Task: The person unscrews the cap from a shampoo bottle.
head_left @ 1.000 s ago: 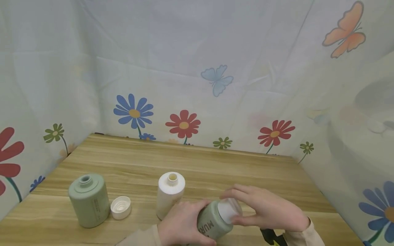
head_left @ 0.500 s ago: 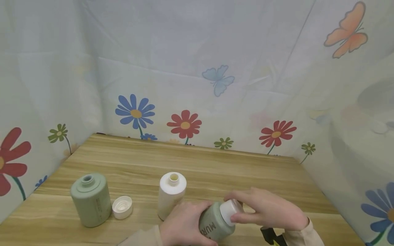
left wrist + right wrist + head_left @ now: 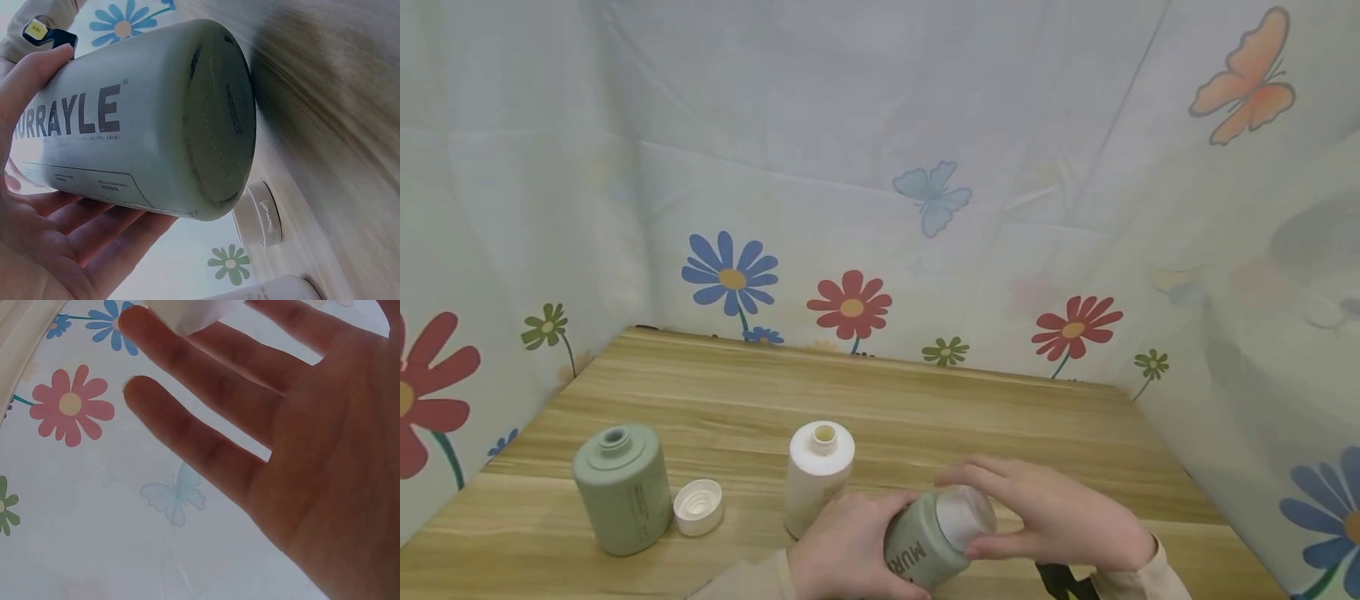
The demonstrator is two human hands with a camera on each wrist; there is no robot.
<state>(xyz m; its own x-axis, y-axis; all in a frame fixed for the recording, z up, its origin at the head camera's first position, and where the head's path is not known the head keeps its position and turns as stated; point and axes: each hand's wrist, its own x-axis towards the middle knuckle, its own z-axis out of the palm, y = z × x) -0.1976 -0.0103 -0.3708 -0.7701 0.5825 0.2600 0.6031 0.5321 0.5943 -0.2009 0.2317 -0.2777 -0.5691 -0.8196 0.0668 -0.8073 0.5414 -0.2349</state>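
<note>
My left hand [image 3: 853, 546] grips a sage-green bottle [image 3: 917, 550], tilted with its neck to the upper right. Dark lettering runs along its side, and the left wrist view shows its scuffed base [image 3: 219, 125] close by the table. My right hand [image 3: 1060, 517] is on the white cap [image 3: 964, 515] at the neck, thumb at the lower edge and fingers over the far side. In the right wrist view, the cap [image 3: 190, 312] shows only at the top edge, beside the fingertips. Just behind my left hand stands an uncapped white bottle [image 3: 816, 475], its lower part hidden.
An uncapped sage-green bottle [image 3: 623, 492] stands at the left of the wooden table [image 3: 865, 383]. Next to it a loose white cap [image 3: 698, 507] lies with its hollow side up. A white curtain [image 3: 820, 125] printed with flowers and butterflies surrounds the table.
My right hand closes tighter round the cap half a second ago, and now its fingers spread wider on it. My left hand and the bottle stay nearly in place.
</note>
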